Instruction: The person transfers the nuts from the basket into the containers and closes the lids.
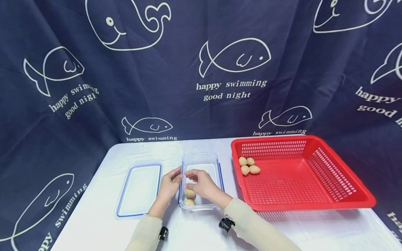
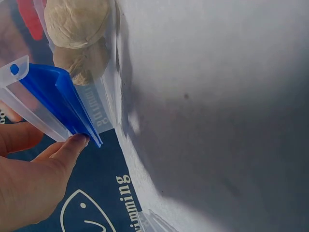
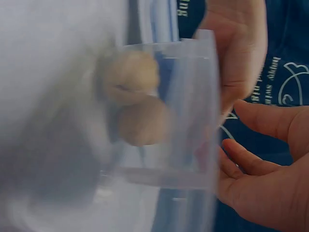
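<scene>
A clear plastic food box (image 1: 201, 158) with blue-edged side flaps stands on the table. Two walnuts (image 1: 190, 194) lie in its near left corner, one behind the other. My left hand (image 1: 169, 186) is at the box's left side. Its thumb and fingers pinch the blue-edged flap (image 2: 60, 94) in the left wrist view. Over the box's open top hangs my right hand (image 1: 204, 184), just beyond the walnuts. In the right wrist view its thumb and fingers (image 3: 258, 162) are bent and apart, with nothing showing between them.
A clear lid with a blue seal (image 1: 139, 190) lies flat left of the box. To the right stands a large red basket (image 1: 289, 205), with several walnuts (image 1: 249, 166) at its left side. Behind the white table (image 1: 103, 223) hangs a dark blue fish-patterned curtain (image 1: 188, 69).
</scene>
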Available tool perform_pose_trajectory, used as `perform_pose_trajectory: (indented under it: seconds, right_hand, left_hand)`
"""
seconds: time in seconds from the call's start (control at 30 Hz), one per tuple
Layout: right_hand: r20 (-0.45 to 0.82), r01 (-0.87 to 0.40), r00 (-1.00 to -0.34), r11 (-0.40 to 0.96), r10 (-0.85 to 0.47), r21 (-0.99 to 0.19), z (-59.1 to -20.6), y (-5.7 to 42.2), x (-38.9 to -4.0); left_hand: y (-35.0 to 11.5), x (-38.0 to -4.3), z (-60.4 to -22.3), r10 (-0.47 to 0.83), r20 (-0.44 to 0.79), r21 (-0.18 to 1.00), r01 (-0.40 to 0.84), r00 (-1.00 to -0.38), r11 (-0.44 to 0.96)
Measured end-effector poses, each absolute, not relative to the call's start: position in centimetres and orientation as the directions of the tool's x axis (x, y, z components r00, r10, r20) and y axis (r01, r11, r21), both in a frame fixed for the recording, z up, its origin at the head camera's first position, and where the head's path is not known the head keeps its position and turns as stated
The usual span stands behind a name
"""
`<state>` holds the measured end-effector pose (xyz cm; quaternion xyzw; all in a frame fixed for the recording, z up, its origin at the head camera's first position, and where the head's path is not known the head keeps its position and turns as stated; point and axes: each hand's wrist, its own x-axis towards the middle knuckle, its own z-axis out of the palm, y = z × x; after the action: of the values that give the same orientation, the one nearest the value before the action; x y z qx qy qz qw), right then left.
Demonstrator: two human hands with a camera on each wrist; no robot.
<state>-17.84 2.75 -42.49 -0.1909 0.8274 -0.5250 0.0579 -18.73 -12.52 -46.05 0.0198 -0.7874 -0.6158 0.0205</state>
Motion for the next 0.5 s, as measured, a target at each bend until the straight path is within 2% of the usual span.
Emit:
perform_pose_trajectory:
  seconds: [0.5]
  right_hand:
    - [0.219, -0.319, -0.921, 0.300, -0.322, -0.899, -37.2, 3.6, -19.0]
  left_hand:
    - [-12.6, -18.8, -46.4, -0.058, 0.014, 0.969, -0.001, -0.998, 0.247]
